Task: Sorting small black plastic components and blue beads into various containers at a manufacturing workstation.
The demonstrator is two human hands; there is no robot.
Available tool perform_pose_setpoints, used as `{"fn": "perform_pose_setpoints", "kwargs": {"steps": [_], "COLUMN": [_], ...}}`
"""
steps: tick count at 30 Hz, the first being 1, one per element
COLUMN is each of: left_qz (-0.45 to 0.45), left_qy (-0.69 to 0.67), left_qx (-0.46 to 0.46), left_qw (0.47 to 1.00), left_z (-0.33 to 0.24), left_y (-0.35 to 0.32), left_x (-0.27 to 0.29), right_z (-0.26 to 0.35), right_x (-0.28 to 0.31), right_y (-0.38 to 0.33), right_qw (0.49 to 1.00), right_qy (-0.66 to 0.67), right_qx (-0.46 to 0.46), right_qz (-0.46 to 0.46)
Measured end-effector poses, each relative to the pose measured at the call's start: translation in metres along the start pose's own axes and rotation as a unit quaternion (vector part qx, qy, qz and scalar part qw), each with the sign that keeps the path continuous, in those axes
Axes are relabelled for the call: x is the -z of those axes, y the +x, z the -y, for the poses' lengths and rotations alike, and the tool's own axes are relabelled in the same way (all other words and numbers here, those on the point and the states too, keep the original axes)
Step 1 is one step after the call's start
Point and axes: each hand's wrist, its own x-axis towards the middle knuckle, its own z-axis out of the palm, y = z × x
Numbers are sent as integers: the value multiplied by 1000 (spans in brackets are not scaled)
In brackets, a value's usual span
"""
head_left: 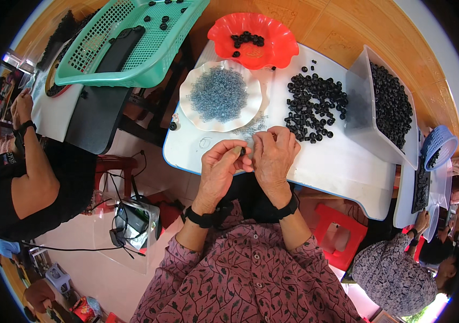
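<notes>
Above the near edge of the white table, my left hand (222,168) pinches a small black round part (242,152) between thumb and fingertips. Just beside it, my right hand (273,157) has its fingers drawn together; whatever they hold, if anything, is hidden. Small clear bluish ring-like pieces (219,94) fill a scalloped white plate (185,114) beyond my hands. More loose clear pieces (252,127) lie on the table close to my right fingertips. To the right spreads a loose pile of small black parts (315,105).
A red scalloped bowl (288,49) with a few black parts stands at the back. A translucent bin (357,110) full of black parts is on the right. A green basket (154,79) sits at upper left. Co-workers sit at left (30,183) and lower right (396,269).
</notes>
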Motion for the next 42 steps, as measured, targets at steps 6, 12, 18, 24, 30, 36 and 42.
{"fn": "perform_pose_setpoints", "kwargs": {"steps": [6, 12, 18, 24, 30, 36, 42], "left_qz": [8, 6, 3, 4, 6, 16, 34], "left_qy": [-4, -3, 2, 4, 5, -8, -40], "left_qx": [-4, -3, 0, 3, 4, 10, 19], "left_qw": [1000, 1000, 1000, 1000, 1000, 1000, 998], "left_z": [2, 0, 1, 1, 1, 0, -1], "left_y": [1, 0, 0, 0, 1, 1, 1], "left_x": [1, 0, -1, 0, 0, 3, 7], "right_z": [5, 3, -3, -5, -8, -7, -8], "right_x": [1, 1, -1, 0, 1, 8, 13], "right_y": [2, 2, 0, 0, -2, -7, -12], "right_qw": [1000, 1000, 999, 999, 998, 997, 995], "right_qy": [8, 5, 2, 28, 30, 46, 89], "right_qx": [-2, 6, 27, 14, 36, 42, 19], "right_qz": [-12, -1, -23, -36, -35, -35, -44]}}
